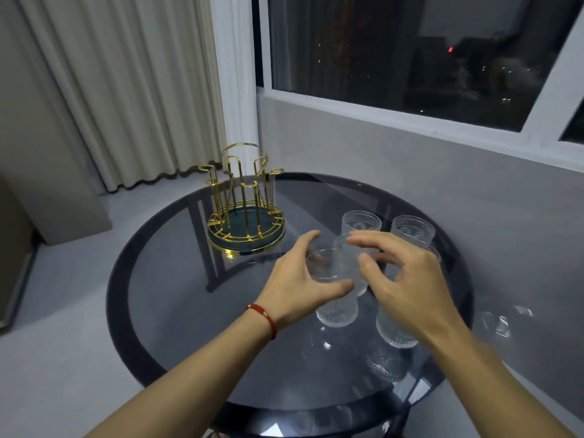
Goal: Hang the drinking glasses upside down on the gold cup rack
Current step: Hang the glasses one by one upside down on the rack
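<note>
Ribbed drinking glasses (336,289) cluster upright at centre-right of the dark glass surface (177,311); gold cup rack (245,203) stands empty, upper left of them. Glass: stiff, slick, breakable, best gripped round the wall. Left hand (300,279) fingers half-curled around the nearest glass, apparently touching. Right hand (407,279) spread, holding nothing.

Two bare forearms, no sleeves anywhere along their visible length. Around the wrist of the left hand (295,281), a thin red cord bracelet (264,316) carrying small gold-coloured beads, one near the top of the wrist and another further down the strand. Nothing worn on the right hand (407,281): no ring, watch or band on fingers or wrist, nails short and unpainted.
</note>
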Tool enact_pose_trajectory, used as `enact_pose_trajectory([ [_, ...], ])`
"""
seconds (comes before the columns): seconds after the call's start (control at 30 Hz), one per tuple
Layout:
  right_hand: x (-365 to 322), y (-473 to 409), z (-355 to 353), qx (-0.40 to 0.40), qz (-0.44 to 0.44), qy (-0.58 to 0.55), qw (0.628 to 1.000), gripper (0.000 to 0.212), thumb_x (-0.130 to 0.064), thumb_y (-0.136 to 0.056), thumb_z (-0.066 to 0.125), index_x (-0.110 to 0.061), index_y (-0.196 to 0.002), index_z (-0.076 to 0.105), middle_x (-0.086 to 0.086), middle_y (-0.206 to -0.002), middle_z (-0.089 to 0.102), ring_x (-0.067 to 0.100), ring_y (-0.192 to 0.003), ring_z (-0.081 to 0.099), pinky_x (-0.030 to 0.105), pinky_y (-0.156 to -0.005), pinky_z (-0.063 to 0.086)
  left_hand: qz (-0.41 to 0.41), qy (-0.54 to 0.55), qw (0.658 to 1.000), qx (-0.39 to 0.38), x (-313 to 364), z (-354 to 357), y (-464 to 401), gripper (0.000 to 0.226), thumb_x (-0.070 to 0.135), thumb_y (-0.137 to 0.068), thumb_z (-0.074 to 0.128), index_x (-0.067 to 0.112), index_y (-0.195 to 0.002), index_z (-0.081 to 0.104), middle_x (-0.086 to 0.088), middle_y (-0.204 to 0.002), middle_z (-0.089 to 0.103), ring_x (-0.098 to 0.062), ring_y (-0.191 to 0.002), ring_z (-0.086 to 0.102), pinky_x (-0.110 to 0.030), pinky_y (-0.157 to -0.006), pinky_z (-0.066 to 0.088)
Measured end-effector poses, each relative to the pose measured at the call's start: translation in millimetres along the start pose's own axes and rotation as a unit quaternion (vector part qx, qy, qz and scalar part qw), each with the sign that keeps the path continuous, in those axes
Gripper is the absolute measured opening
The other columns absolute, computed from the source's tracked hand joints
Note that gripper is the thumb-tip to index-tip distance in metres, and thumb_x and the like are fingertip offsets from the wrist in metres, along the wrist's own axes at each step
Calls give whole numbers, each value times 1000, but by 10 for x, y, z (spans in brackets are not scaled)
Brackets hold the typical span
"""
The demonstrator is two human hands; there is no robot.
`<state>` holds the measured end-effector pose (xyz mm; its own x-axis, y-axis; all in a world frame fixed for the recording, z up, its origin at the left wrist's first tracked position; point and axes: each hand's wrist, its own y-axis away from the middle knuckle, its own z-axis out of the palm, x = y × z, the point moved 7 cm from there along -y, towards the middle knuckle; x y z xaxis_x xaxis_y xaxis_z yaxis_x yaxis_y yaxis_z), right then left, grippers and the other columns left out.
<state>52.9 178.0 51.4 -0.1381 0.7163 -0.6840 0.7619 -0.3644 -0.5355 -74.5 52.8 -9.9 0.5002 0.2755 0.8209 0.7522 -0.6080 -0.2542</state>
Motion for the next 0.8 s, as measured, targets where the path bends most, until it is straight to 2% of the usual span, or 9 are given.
enact_pose_trajectory([
  [0.13, -128, -87, 537, -119, 11, -103, 987, 39, -41, -99, 57, -37, -136, 67, -27, -144, 62, -11, -132, 54, 12, -108, 43, -55, 97, 985, 130, -195, -603, -54, 93, 57, -61, 82, 29, -144, 48, 8, -129, 61, -4, -115, 60, -23, -95, 49],
  [0.2, -33, -191, 849, -151, 71, -86, 982, 45, -44, -106, 50, -37, -150, 51, -25, -155, 48, -11, -139, 44, 21, -117, 36, -101, 209, 955, 186, -333, -813, -81, 81, 42, -61, 85, 24, -135, 58, 6, -124, 67, -3, -107, 65, -23, -92, 55],
  [0.27, 44, -303, 1129, -154, 164, -117, 967, 48, -45, -108, 43, -33, -155, 44, -14, -158, 47, 3, -141, 47, 35, -120, 38, -155, 346, 903, 201, -502, -893, -128, 67, 27, -66, 83, 15, -129, 63, -4, -121, 71, -16, -108, 69, -40, -97, 57],
  [0.33, 112, -397, 1350, -137, 255, -217, 932, 40, -42, -109, 43, -28, -146, 51, -2, -149, 59, 17, -129, 63, 42, -105, 55, -163, 454, 858, 175, -580, -873, -180, 36, 12, -79, 77, 6, -115, 71, -11, -110, 75, -23, -101, 72, -43, -90, 59],
  [0.4, 115, -456, 1521, -132, 322, -330, 877, 27, -35, -109, 49, -21, -131, 58, 8, -133, 70, 23, -114, 73, 37, -81, 64, -157, 500, 839, 149, -618, -844, -219, 13, 4, -86, 69, 9, -96, 76, -11, -97, 76, -23, -90, 72, -39, -82, 59],
  [0.5, 128, -574, 1530, -113, 325, -350, 871, 25, -30, -104, 62, -18, -126, 62, 12, -127, 74, 24, -107, 75, 37, -78, 63, -145, 528, 829, 114, -717, -809, -274, 23, 13, -85, 75, 10, -107, 73, -13, -110, 75, -27, -103, 71, -43, -92, 58],
  [0.57, 150, -694, 1363, -62, 298, -289, 907, 32, -31, -99, 70, -21, -128, 61, 7, -132, 69, 23, -112, 72, 39, -81, 63, -149, 449, 873, 118, -861, -842, -281, 45, 33, -88, 76, 18, -128, 62, -8, -127, 69, -25, -118, 66, -44, -99, 55],
  [0.67, 85, -1021, 913, 29, 245, -138, 959, 53, -37, -90, 79, -27, -137, 57, -1, -137, 63, 22, -121, 65, 48, -99, 58, -117, 127, 964, 202, -1084, -1044, -281, 29, 39, -99, 60, 33, -127, 58, 4, -136, 59, -17, -130, 51, -35, -102, 45],
  [0.8, -252, -1724, 534, 95, 155, -35, 983, 60, -43, -81, 82, -30, -135, 58, -5, -133, 63, 23, -125, 62, 52, -109, 51, -98, -199, 967, 123, -1360, -894, -366, 64, 38, -93, 63, 31, -152, 39, 2, -166, 26, -20, -155, 12, -46, -125, 21],
])
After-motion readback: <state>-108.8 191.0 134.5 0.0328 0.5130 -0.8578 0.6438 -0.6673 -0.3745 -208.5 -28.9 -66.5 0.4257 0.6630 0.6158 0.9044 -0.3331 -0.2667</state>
